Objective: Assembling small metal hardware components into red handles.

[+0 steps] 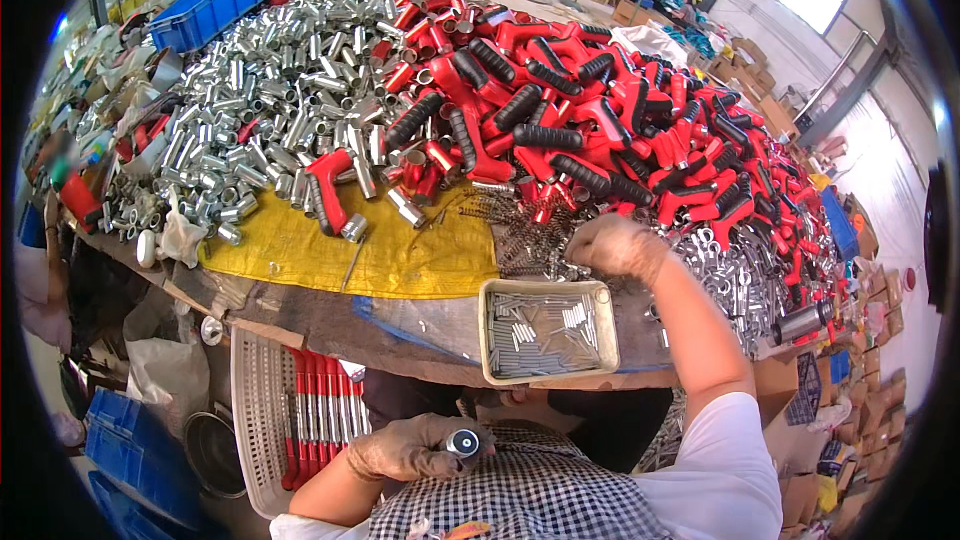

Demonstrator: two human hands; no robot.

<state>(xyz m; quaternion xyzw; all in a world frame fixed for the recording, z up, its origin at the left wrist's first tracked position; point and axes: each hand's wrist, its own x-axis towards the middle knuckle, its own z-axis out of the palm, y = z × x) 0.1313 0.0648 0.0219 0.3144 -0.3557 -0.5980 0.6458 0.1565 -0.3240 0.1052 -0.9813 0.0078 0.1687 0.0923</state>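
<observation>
My left hand (408,448), in a brownish glove, is wrapped round a dark cylindrical part (462,443) near my checked apron. Its round end, a pale ring with a small centre, faces up; the rest of it is hidden. My gloved right hand (622,245) reaches over the table with fingers curled down at the edge of a heap of dark coil springs (535,230). Whatever its fingertips pinch cannot be made out. Closer to me, a cream tray (487,340) holds many thin metal pins (530,360). A yellow woven sheet (400,260) lies to its left.
Red tool bodies with black ribbed grips (550,135) are heaped high in the middle and right. Silver metal sleeves (290,90) pile up at left, below a blue crate (215,5). Small metal fittings (715,280) lie right. A white basket (262,420) holds finished-looking red-and-silver rods (325,405).
</observation>
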